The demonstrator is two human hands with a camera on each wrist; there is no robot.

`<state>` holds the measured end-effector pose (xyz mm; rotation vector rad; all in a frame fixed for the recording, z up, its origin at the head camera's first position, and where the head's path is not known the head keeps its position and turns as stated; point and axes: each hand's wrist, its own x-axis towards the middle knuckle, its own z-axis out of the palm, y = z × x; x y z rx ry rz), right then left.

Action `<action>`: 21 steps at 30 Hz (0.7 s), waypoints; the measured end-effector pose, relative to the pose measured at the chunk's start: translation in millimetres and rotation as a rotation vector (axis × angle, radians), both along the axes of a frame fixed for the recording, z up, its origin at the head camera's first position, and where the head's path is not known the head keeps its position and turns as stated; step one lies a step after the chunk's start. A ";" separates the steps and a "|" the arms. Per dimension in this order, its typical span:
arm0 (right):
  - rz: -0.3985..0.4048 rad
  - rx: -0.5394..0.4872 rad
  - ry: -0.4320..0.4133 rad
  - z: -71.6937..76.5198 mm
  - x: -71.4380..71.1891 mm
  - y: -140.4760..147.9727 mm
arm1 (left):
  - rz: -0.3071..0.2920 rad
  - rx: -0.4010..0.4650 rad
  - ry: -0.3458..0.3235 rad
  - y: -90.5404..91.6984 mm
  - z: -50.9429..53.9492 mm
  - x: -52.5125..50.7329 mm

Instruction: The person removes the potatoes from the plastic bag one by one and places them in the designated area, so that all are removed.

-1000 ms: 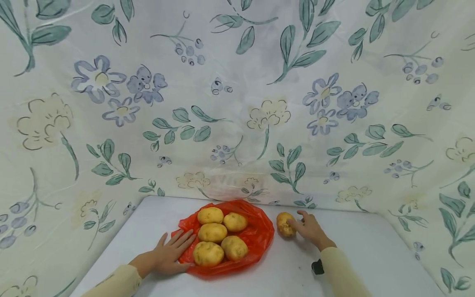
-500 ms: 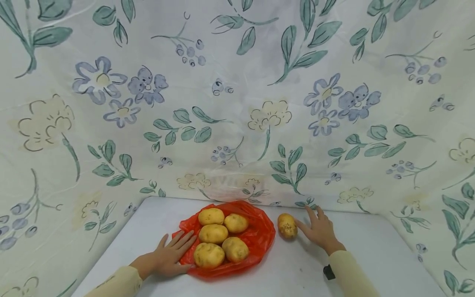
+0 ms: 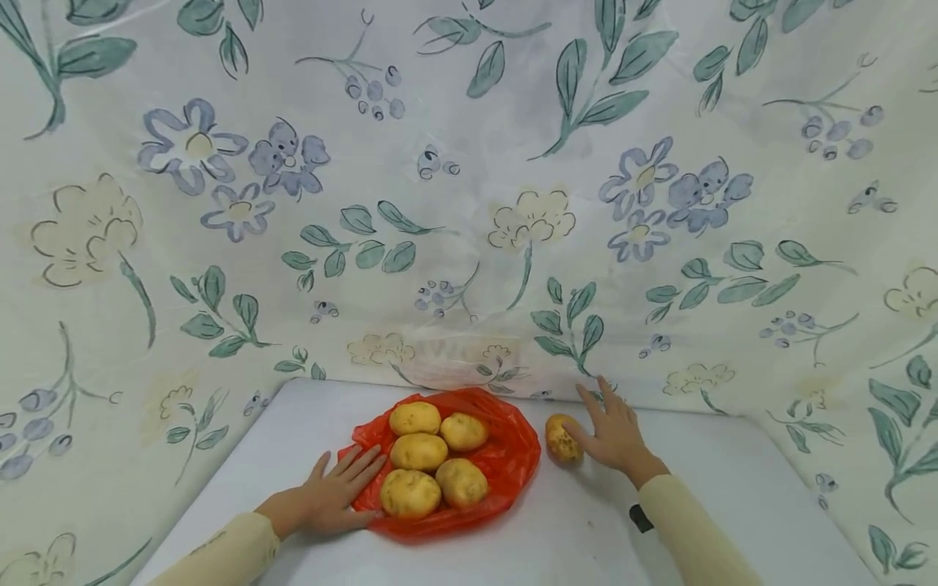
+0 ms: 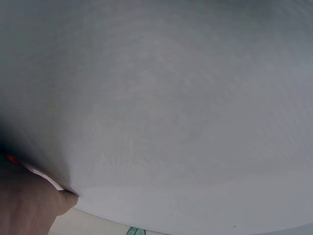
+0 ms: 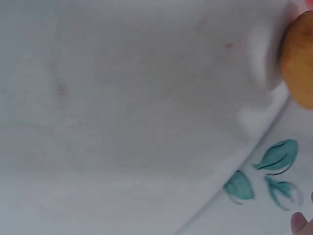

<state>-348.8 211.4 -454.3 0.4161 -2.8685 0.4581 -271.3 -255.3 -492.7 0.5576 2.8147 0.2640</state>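
Observation:
Several potatoes lie on a spread red plastic bag. My left hand rests on the bag's left edge, its fingers straight and spread. In the left wrist view only part of that hand shows, low in the corner. One more potato lies on the white table just right of the bag. Beside it is my right hand, fingers extended, the thumb overlapping the potato's right side; whether they touch I cannot tell. The right wrist view catches this potato at its right edge and a fingertip below.
The white tabletop runs back to a hanging cloth with printed flowers and leaves, which also encloses the left and right sides. A small black object shows at my right wrist.
My right hand first drew rightward from the lone potato with its fingers straightening, then came back left and farther over it. The left hand and the potatoes on the bag stay in place.

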 end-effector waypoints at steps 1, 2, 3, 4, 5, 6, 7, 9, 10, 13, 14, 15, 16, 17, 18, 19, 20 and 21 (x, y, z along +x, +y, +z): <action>0.013 0.008 0.003 2.1 -0.4 -2.6 | 0.007 -0.005 -0.003 0.3 0.2 -0.6; 0.028 0.012 0.008 4.3 -0.8 -5.1 | 0.011 -0.007 -0.004 0.8 0.9 -1.2; 0.041 0.017 0.015 6.5 -1.1 -8.0 | 0.012 -0.010 -0.005 1.4 1.7 -1.5; 0.053 0.021 0.016 8.3 -1.3 -10.8 | 0.008 -0.010 -0.009 2.1 2.5 -1.3; 0.066 0.026 0.009 9.8 -1.4 -14.0 | 0.005 -0.009 -0.014 2.7 3.3 -1.1; 0.079 0.030 0.004 10.9 -1.3 -17.2 | 0.001 -0.006 -0.019 3.4 4.3 -0.5; 0.085 0.043 -0.008 11.6 -1.2 -20.6 | -0.003 -0.003 -0.023 4.1 5.4 0.3; 0.098 0.067 -0.032 12.4 -0.2 -27.5 | -0.012 0.001 -0.026 5.2 7.0 1.5; 0.103 0.081 -0.049 12.4 0.4 -30.9 | -0.016 0.003 -0.029 5.4 7.4 2.1; 0.127 0.112 -0.089 13.1 3.0 -40.9 | -0.007 -0.007 -0.019 4.8 6.6 3.3; 0.135 0.112 -0.094 13.5 3.8 -43.7 | -0.004 -0.008 -0.012 4.2 5.4 3.0; 0.141 0.114 -0.099 13.7 4.2 -46.2 | -0.001 -0.010 -0.006 3.6 4.5 2.6; 0.148 0.113 -0.100 14.2 4.8 -48.5 | 0.002 -0.012 0.000 2.9 2.9 2.2; 0.154 0.115 -0.101 14.7 5.1 -50.5 | 0.007 -0.014 0.004 2.6 2.5 2.1; 0.156 0.114 -0.100 15.2 5.3 -52.4 | 0.010 -0.013 0.008 2.1 1.6 1.5; 0.156 0.117 -0.097 15.1 5.1 -54.0 | 0.010 -0.012 0.008 1.7 1.1 1.3; 0.158 0.125 -0.092 15.0 4.9 -55.5 | 0.012 -0.011 0.006 1.6 0.7 0.7; 0.162 0.130 -0.090 15.2 4.8 -57.0 | 0.012 -0.013 0.004 1.6 0.4 0.3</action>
